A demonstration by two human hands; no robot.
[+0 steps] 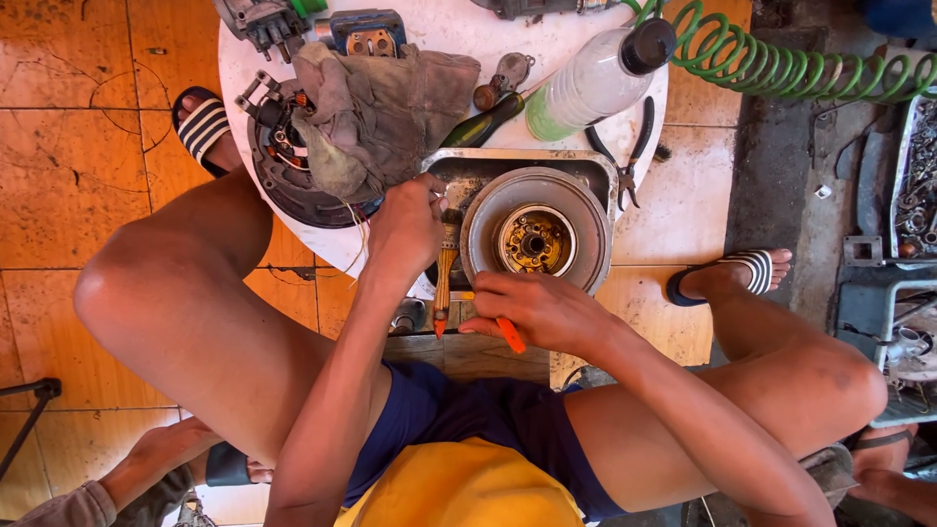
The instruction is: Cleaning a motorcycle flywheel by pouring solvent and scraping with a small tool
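Two hands: both the person's own, apart from each other, working at the near edge of a round white table (293, 29).
Right hand (542, 310): nearest; fingers curled closed around a thin orange-handled tool (509, 335), whose handle end juts out below the palm; its working end is hidden by the hand. The knuckles lie against the near rim of the drum.
Left hand (408, 226): closed in a loose fist just left of the drum; a wooden-handled paintbrush (444, 278) hangs beneath it, but whether the fingers grip the brush or something smaller cannot be told.
Drum: a round grey metal flywheel drum (536, 228) with a brass-coloured hub, sitting in a shallow rectangular metal tray (468, 166) between the two hands.
Left of tray: a dirty grey rag (376, 107) draped over a dark round stator plate with coils (283, 161).
Behind tray: a green-handled screwdriver (485, 120), a clear plastic bottle with a black cap (595, 78), and black-handled pliers (632, 146) to the right.
Far edge: a coiled green air hose (781, 60) running off to the right.
Floor: orange tiles (78, 107); striped sandals on both feet.
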